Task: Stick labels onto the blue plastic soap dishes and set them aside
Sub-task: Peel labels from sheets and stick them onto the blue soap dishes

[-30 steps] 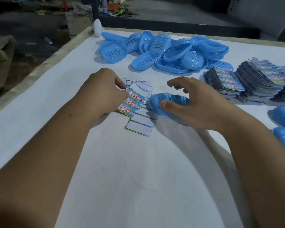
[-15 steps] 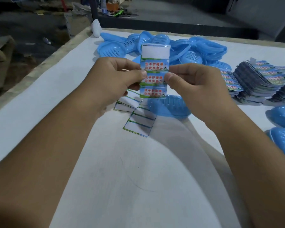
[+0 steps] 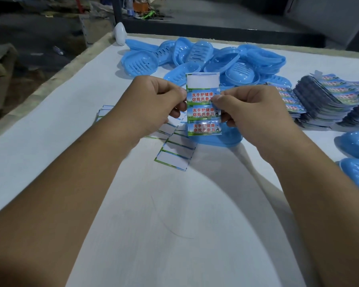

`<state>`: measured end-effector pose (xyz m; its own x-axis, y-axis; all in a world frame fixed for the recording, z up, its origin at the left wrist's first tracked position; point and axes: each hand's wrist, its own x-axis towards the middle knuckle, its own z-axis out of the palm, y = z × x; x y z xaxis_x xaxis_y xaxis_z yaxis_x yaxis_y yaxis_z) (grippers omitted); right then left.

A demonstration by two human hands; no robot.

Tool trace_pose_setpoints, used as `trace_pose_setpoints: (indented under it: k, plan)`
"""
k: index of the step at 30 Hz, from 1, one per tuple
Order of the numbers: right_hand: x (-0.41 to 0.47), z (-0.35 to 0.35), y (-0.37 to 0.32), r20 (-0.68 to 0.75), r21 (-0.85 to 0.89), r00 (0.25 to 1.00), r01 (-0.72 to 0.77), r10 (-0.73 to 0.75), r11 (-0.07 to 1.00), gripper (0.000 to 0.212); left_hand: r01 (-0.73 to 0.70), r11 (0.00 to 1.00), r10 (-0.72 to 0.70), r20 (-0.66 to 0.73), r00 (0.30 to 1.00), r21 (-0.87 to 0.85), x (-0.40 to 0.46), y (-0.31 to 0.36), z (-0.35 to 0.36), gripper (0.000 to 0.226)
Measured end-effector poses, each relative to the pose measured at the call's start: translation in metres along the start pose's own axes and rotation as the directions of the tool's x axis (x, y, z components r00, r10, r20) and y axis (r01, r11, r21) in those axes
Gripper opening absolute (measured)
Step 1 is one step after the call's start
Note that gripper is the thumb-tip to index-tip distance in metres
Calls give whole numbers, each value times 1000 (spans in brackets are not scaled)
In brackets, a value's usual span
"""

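Note:
A label sheet [image 3: 203, 112] with three printed stickers and one blank slot at its top is held upright above the table. My left hand [image 3: 153, 104] pinches its left edge and my right hand [image 3: 251, 108] pinches its right edge near the upper sticker. Just below and behind the sheet a blue soap dish [image 3: 230, 138] lies on the white table [image 3: 174, 214], mostly hidden by the sheet and my right hand. A heap of blue soap dishes [image 3: 205, 56] lies at the far side.
Used backing sheets [image 3: 174, 156] lie under my left hand. Stacks of label sheets [image 3: 330, 102] stand at the right. Two blue soap dishes [image 3: 356, 146] lie at the right edge. A white object [image 3: 120, 34] stands at the far left corner.
My left hand lifted a label sheet from the table and my right hand left the soap dish to grip the sheet's other edge. Since half a second ago the hold is nearly unchanged.

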<state>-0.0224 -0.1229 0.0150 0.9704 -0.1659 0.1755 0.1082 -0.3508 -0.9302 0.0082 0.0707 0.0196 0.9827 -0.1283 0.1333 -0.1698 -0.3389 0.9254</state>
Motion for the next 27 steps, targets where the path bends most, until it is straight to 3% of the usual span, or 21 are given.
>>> trace_pose_setpoints:
  k: [5,8,12,19,27]
  plan:
    - [1,0,0,-4,-6,1000,-16,16,1000,21,-38,999,37,12,999,31,0,0,1,19]
    - [1,1,1,-29,9,999,-27,27,1000,7,-67,997,66,36,997,26,-2,2,2,17]
    - [1,2,4,-123,-147,990,54,-72,988,23,-117,993,115,65,991,19,-3,3,4,20]
    - [-9,9,-4,-1,-132,975,219,-221,967,18,-212,976,209,60,976,44,-6,4,9,22]
    - [-11,9,-6,19,-114,980,201,-200,973,19,-231,966,227,49,973,115,-6,3,11,23]
